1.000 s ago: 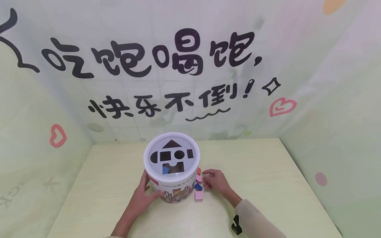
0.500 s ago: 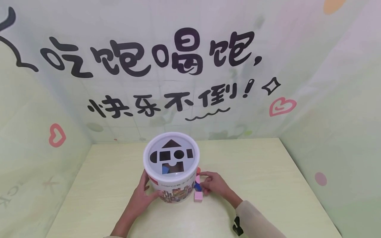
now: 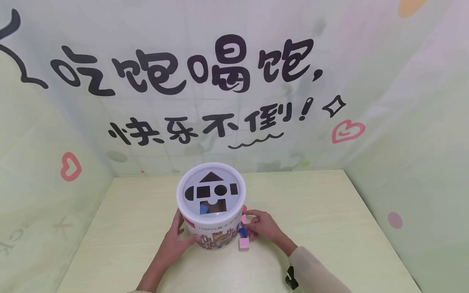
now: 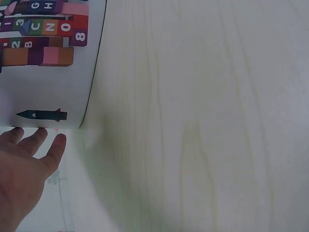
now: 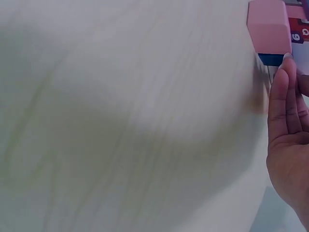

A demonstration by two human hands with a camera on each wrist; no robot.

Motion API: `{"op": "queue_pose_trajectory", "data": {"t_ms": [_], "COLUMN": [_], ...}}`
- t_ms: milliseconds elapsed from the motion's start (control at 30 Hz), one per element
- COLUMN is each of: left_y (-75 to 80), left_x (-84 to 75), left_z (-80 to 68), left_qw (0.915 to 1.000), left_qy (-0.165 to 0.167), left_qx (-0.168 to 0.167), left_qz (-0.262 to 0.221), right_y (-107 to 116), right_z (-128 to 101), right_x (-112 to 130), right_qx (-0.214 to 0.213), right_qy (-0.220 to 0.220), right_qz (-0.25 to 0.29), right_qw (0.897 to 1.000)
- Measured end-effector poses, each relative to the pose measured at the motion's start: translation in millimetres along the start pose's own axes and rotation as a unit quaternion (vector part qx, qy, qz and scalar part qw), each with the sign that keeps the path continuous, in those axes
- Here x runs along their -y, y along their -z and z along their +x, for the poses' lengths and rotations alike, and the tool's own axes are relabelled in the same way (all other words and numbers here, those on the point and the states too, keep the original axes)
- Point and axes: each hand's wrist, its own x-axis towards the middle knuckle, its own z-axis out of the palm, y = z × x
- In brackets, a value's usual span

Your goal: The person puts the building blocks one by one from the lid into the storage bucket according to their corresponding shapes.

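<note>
A white bucket [image 3: 211, 228] with a shape-sorter lid [image 3: 211, 191] stands mid-table; its printed side fills the top left of the left wrist view [image 4: 43, 72]. My left hand [image 3: 175, 241] rests flat against the bucket's left wall, fingers [image 4: 36, 142] straight. My right hand [image 3: 261, 226] is at a small cluster of blocks just right of the bucket. Its curled fingers [image 5: 282, 92] close on a blue block [image 3: 242, 232] [image 5: 271, 59]. A pink cube [image 3: 244, 244] [image 5: 267, 26] lies just in front of it. A pink piece [image 3: 243, 219] and a red piece [image 3: 244, 209] lie behind, partly hidden.
The pale wooden table [image 3: 322, 211] is boxed in by light green walls on three sides, the back one [image 3: 220, 101] bearing black lettering. Through the lid's openings a blue block [image 3: 203, 209] shows inside the bucket. A dark strap [image 3: 291, 278] sits at my right wrist.
My right hand has slid left, up to the blocks, and its fingers have curled onto the blue block. The left hand and the bucket have stayed put.
</note>
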Motion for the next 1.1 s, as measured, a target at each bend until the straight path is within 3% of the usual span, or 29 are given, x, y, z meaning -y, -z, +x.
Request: {"op": "queue_pose_trajectory", "data": {"t_ms": [1100], "left_y": [-0.6], "left_x": [4.0], "left_z": [-0.5], "left_qw": [1.0], "left_qy": [-0.007], "left_qx": [-0.001], "left_qz": [-0.007], "right_y": [25], "right_z": [-20], "right_x": [59], "right_qx": [-0.021], "right_qy": [0.073], "right_qz": [-0.007], "right_qw": [0.997]}}
